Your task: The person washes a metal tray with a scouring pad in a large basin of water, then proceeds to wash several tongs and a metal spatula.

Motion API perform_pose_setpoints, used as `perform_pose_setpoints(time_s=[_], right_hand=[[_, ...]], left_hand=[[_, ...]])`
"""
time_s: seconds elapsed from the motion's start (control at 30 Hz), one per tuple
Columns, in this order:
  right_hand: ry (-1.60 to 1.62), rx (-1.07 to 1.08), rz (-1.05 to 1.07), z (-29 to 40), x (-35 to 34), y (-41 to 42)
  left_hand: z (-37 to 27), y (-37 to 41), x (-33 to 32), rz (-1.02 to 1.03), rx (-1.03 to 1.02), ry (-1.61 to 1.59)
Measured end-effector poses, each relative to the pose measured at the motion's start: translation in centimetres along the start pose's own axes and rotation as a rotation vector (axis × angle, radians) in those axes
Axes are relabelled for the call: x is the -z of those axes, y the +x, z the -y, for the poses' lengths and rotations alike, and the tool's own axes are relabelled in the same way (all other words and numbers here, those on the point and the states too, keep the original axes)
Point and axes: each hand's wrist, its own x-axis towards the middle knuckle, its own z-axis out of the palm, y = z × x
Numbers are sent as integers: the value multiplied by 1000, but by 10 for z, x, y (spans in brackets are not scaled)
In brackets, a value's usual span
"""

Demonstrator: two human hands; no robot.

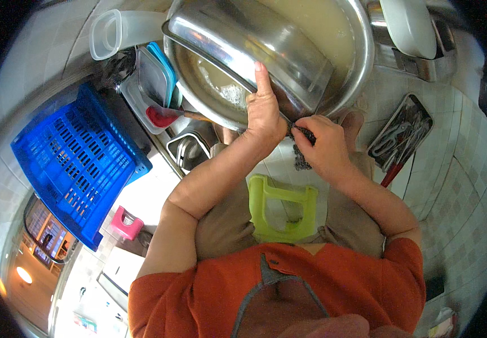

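Note:
A rectangular stainless steel pan (243, 46) is tilted over a large round metal basin (359, 50) of cloudy, partly foamy water. My left hand (264, 105) grips the pan's near rim, its thumb extended along the outer side. At the pan's near corner, my right hand (321, 143) pinches a dark mesh scouring pad (302, 158), which hangs below the fingers. Some of my left fingers are hidden behind the pan.
A blue plastic crate (74, 156) stands at left, near containers, lids and a red-headed utensil (161, 117). A green plastic stool (283, 232) is between my legs. At right lie a tray of cutlery (427, 114) and metal containers (433, 67). A pink stool (126, 224) stands lower left.

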Motion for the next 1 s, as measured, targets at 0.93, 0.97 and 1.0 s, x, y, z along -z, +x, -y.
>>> perform_pose_setpoints(time_s=[0.93, 0.97, 1.0], right_hand=[[-567, 79, -152, -93, 22, 192], [-473, 98, -209, -84, 32, 190], [-421, 102, -211, -79, 40, 183]], left_hand=[[19, 75, 110, 216, 60, -80], [14, 75, 113, 183, 58, -101], [5, 74, 109, 161, 70, -120]])
